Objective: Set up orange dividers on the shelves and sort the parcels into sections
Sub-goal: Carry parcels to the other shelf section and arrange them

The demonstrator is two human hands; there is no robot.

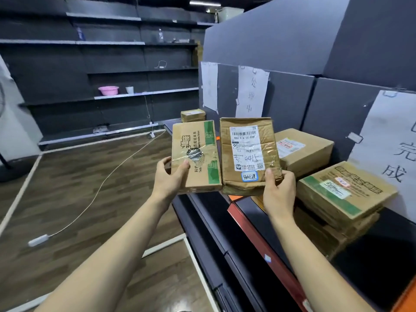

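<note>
The left hand (167,176) curls round the lower left edge of a green-striped parcel (195,156), thumb on its taped face, printed "Quality makes future". The right hand (278,188) pinches the bottom right corner of a crumpled parcel (248,154) just right of it; its label reads "B62-E14-00-B88" and handwritten "4415". Both are held above the shelf (216,221), with the orange divider (258,239) below the crumpled parcel.

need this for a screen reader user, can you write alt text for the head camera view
A person holds up two taped cardboard parcels side by side, the left hand gripping a green-striped box and the right hand a crumpled parcel with a shipping label. More parcels lie on the dark shelf at right.
</note>
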